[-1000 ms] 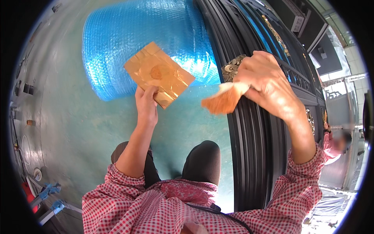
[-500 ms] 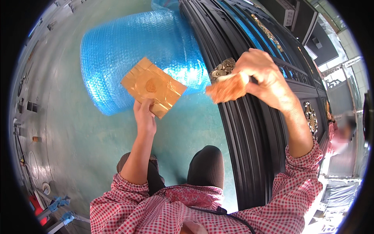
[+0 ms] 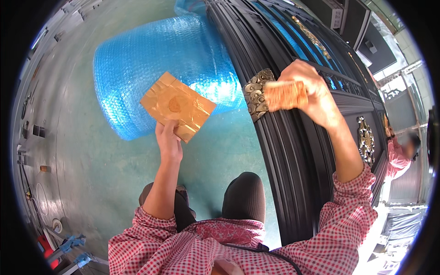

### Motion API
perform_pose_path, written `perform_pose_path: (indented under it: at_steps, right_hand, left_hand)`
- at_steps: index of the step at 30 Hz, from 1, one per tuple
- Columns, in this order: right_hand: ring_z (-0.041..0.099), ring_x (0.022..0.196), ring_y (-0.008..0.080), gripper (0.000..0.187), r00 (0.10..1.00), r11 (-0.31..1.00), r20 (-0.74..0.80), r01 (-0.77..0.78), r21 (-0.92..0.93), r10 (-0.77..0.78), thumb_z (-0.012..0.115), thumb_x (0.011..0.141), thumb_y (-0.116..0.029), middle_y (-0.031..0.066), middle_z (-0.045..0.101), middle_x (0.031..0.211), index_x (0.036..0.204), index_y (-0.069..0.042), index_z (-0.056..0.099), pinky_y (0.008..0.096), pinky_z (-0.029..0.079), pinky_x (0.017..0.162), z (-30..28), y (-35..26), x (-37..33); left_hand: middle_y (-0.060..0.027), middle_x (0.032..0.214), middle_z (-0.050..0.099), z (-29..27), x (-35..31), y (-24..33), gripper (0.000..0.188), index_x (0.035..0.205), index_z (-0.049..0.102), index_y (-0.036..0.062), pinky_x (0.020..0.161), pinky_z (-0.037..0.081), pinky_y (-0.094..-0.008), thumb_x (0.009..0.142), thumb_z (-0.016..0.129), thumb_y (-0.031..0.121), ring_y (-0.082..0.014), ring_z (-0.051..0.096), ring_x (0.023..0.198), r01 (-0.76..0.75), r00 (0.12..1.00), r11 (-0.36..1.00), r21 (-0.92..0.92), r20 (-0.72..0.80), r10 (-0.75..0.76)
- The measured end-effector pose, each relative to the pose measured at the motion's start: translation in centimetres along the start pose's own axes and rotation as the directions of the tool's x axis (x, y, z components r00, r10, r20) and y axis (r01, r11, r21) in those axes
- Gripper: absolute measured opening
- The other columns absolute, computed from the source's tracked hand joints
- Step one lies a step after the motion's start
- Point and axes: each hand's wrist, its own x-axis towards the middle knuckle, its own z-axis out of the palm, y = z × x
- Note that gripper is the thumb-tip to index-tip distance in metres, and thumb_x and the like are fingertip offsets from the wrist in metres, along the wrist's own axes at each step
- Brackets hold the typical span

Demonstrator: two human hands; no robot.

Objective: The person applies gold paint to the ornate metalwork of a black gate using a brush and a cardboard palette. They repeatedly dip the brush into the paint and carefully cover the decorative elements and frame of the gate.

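Note:
My left hand (image 3: 169,141) pinches the lower edge of a gold-coloured piece of card (image 3: 188,106), which has a round brownish smear near its middle. In my right hand (image 3: 312,87) is a wide brush (image 3: 285,95) with orange-brown bristles, a little blurred; its handle is hidden in my fingers. The bristle end overlaps the right side of a carved, bronze-coloured ornament (image 3: 255,95) on the dark grooved frame of a large door or gate (image 3: 288,183). Whether the bristles touch the ornament, I cannot tell.
A big roll of blue bubble wrap (image 3: 151,55) lies on the green floor (image 3: 220,151) against the frame. Further ornaments (image 3: 365,140) sit along the dark panel. At the far right another person (image 3: 398,158) in pink works by the panel. Blue-wrapped bars (image 3: 73,243) stand lower left.
The brush has swung from pointing down-left to lying nearly level across the ornament's right side, uncovering more of the ornament. The card in my left hand has barely shifted.

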Motion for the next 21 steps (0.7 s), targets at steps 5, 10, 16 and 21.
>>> perform_pose_path:
  at_steps: [5,10,16,21]
  right_hand:
    - [0.053,0.081,0.0221,0.018,0.996,0.979,0.007,-0.09,-0.182,0.093,0.064,0.066,-0.001,0.0013,0.055,0.076,0.079,-0.007,0.053,0.0354,0.037,0.082,-0.6,1.3,-0.2]
    - [0.054,0.079,0.0237,0.011,0.999,0.999,-0.026,-0.044,-0.015,0.043,0.064,0.068,-0.002,0.0039,0.057,0.079,0.074,-0.004,0.055,0.0344,0.039,0.079,0.6,-0.3,-0.7]
    - [0.055,0.075,0.0252,0.021,0.958,0.984,-0.226,-0.165,0.071,0.177,0.068,0.068,-0.009,0.0091,0.058,0.077,0.087,-0.003,0.061,0.0342,0.041,0.08,1.0,-0.9,-0.5]
    - [0.052,0.074,0.0233,0.021,0.995,0.932,-0.074,-0.086,-0.353,0.064,0.072,0.065,-0.015,0.0043,0.053,0.071,0.078,-0.005,0.058,0.0359,0.036,0.077,-0.3,0.2,0.8]
  left_hand:
    - [-0.0025,0.094,0.053,0.6,-0.1,-0.1,0.03,0.107,0.047,-0.0002,0.048,0.033,-0.0179,0.077,0.044,0.004,-0.0055,0.05,0.074,0.0,1.0,1.0,-0.015,0.008,0.001]
    - [-0.0026,0.096,0.053,0.4,-0.4,-0.1,0.031,0.108,0.047,-0.0003,0.05,0.033,-0.0176,0.077,0.044,0.003,-0.0057,0.05,0.075,0.02,1.0,1.0,-0.018,0.014,-0.02]
    - [-0.0051,0.099,0.053,0.5,-0.4,-0.4,0.034,0.111,0.045,-0.002,0.059,0.039,-0.0205,0.077,0.044,0.002,-0.0092,0.051,0.081,0.042,0.999,0.999,-0.01,0.009,-0.042]
    - [-0.0082,0.101,0.054,1.0,-0.4,-0.3,0.031,0.111,0.044,-0.0022,0.069,0.046,-0.0269,0.08,0.042,0.002,-0.0152,0.056,0.088,0.014,1.0,0.997,-0.077,0.019,-0.012]
